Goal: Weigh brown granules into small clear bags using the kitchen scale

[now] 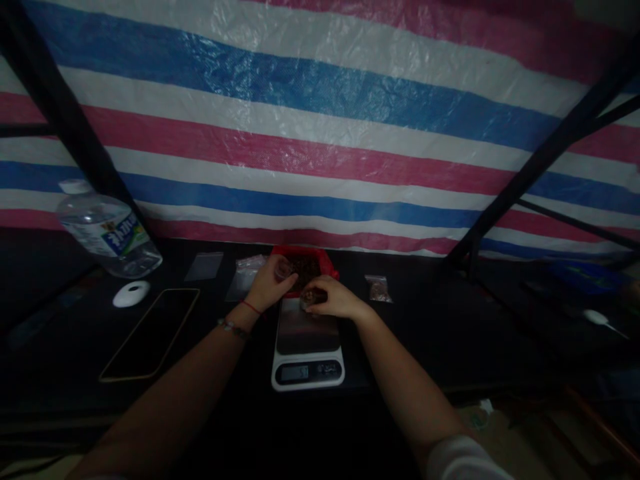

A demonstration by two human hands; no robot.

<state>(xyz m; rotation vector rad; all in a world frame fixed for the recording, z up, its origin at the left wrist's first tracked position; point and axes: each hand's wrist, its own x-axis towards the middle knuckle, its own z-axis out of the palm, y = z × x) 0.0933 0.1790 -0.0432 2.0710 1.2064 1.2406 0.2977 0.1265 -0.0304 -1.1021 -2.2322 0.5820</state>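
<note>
A pale sleeve (465,459) and bare forearms (410,383) are nearest, stretched toward twelve o'clock. The left hand (267,288) has fingers closed round a small clear container (283,269); the right hand (340,299) grips a clear cup (306,301) at the scale's (307,335) far edge. The red tray (325,257) lies at one o'clock from the left fingers, eleven from the right, both hands beside it.

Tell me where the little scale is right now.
In the head view, the scale sits on the dark tabletop just below centre, on the near side of the red container, with the right hand at its far end.
</note>
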